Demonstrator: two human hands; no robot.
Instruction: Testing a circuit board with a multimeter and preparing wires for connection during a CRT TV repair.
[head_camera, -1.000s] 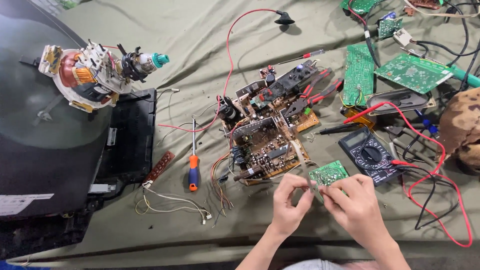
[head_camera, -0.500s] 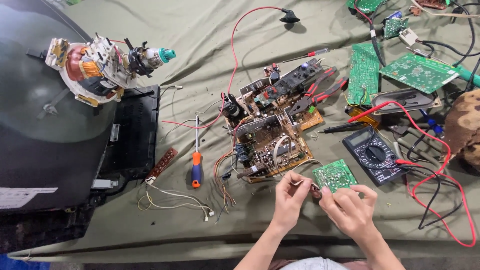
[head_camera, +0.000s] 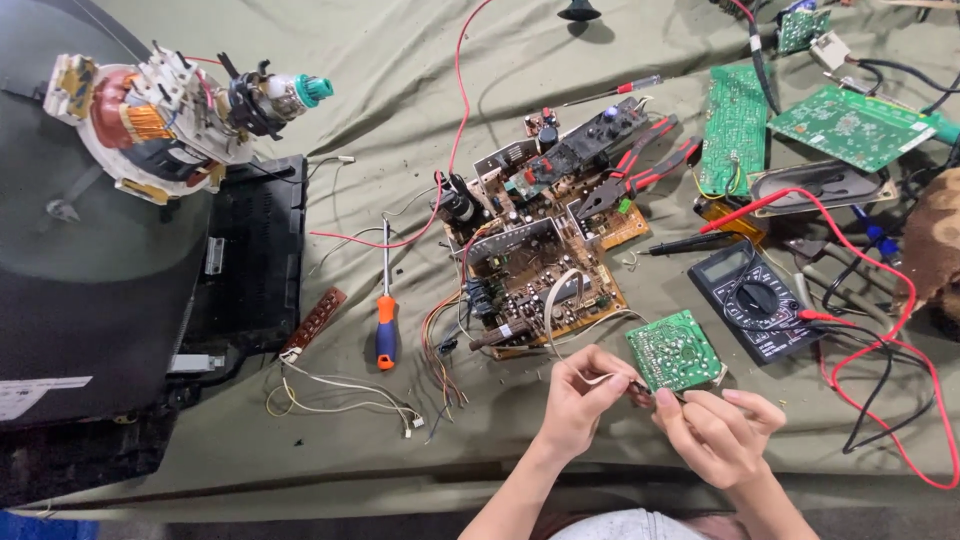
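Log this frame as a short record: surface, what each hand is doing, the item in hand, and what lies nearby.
surface: olive cloth
left hand: pinching a thin pale wire by the small green circuit board
right hand: fingertips meet the left hand's at a small dark part, too small to identify
left of hands: large brown circuit board, orange-handled screwdriver
right of hands: black multimeter with red and black leads
far left: black television tube

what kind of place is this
Most likely an electronics repair spot, set up on a cloth-covered surface. Bare circuit boards lie spread out, a multimeter with red and black leads sits beside them, and an opened tube television lies at the left.
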